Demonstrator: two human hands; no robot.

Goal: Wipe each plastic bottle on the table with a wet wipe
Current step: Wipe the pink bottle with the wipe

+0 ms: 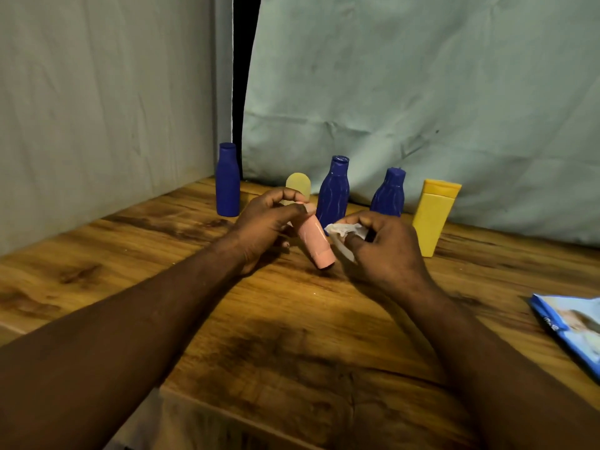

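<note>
Left hand (266,222) gripping tilted pink bottle (315,240), right hand (386,251) pinching crumpled wet wipe (344,230) beside it

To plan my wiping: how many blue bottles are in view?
3: left blue bottle stands apart; middle blue bottle behind the pink bottle; right blue bottle beside the yellow bottle.

Bottle row (333,193) along desk (292,336) rear, held bottle (315,237) before it in left hand (269,222), wipe (341,229) just right of it in right hand (386,251), wipe pack (571,326) at desk right edge.
</note>
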